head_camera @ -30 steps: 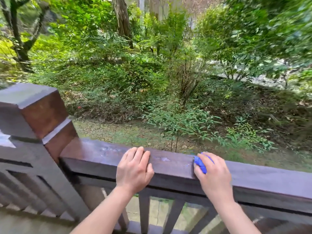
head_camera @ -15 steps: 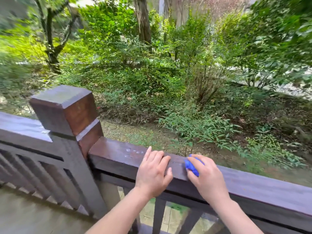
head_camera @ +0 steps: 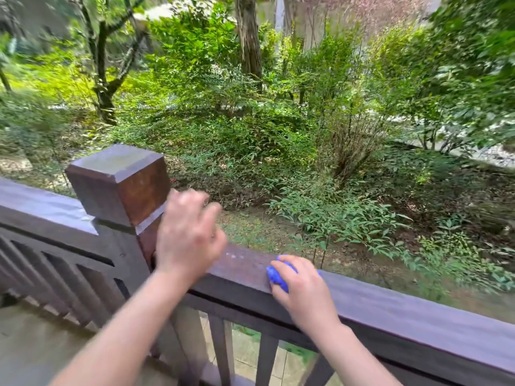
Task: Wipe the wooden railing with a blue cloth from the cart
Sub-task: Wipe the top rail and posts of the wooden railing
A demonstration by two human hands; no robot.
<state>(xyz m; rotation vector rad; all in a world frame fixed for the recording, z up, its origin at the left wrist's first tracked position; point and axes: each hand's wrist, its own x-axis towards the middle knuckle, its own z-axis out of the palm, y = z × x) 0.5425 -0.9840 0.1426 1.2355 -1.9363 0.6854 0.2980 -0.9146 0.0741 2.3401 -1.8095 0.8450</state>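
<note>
Right hand (head_camera: 303,291) is planted on top of the wooden railing (head_camera: 404,307), fingers curled down over a bunched-up blue cloth (head_camera: 276,277). Only a bit of the cloth shows — a wad poking out at the left of the fingers and a sliver past the far side of the hand — so most of it is squashed under the palm, pressed flat against the rail's top face. That spot is roughly mid-frame, a little right of where the rail meets the post.

Left hand (head_camera: 186,238) is up in front of the rail, just to the right of the square post cap (head_camera: 119,182), and it's holding nothing. It's motion-blurred, fingers loosely bent and a bit apart, back of the hand facing the camera. Can't really tell if the fingertips are touching the post or the rail, the blur eats that detail.

Between the two hands there's a bare patch of rail top with a few pale specks (head_camera: 234,256) on it, looking browner than the greyish stretch running off to the right. Another section of railing runs off to the left of the post, with slats (head_camera: 64,280) below it, and more balusters (head_camera: 223,349) sit under the near rail, between the forearms.

Past the railing it's all greenery — shrubs (head_camera: 334,218), a tree trunk (head_camera: 248,43) far back, and leaf litter on the ground.
</note>
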